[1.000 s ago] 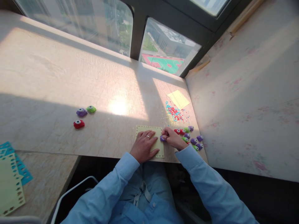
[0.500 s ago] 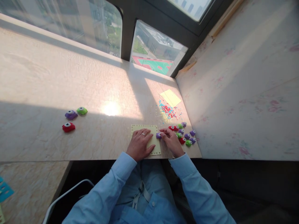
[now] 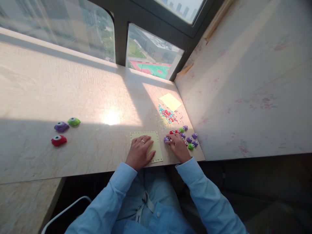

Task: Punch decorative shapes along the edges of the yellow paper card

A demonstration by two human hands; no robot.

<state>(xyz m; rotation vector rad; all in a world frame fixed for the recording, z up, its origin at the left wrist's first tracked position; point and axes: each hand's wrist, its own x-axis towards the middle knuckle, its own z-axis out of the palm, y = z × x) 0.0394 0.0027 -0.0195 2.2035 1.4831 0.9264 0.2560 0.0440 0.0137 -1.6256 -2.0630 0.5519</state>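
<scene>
A pale yellow sheet of paper [image 3: 157,150] with small holes punched along its edges lies on the tabletop. My left hand [image 3: 140,150] rests flat on it, fingers stretched out and thumb apart. To the right of the sheet, my right hand [image 3: 179,146] has its fingers closed around a small purple craft paper punch [image 3: 166,139] with a white and dark round button. The punch is apart from the sheet's right edge. Beyond my right hand stand several more punches, among them a green one [image 3: 191,147] and a purple one [image 3: 195,143]; my hand partly hides some of them.
Red and blue punched-out paper bits [image 3: 168,114] lie scattered beside another yellow paper [image 3: 170,101]. At far left stand a red punch [image 3: 58,140], a purple punch [image 3: 61,126] and a green punch [image 3: 73,121]. A flowered wall [image 3: 243,97] bounds the right side, a window [image 3: 151,48] the back.
My right hand has drawn the purple punch away from the sheet's right edge, toward the other punches. My left hand stays on the sheet. The camera view has shifted slightly.
</scene>
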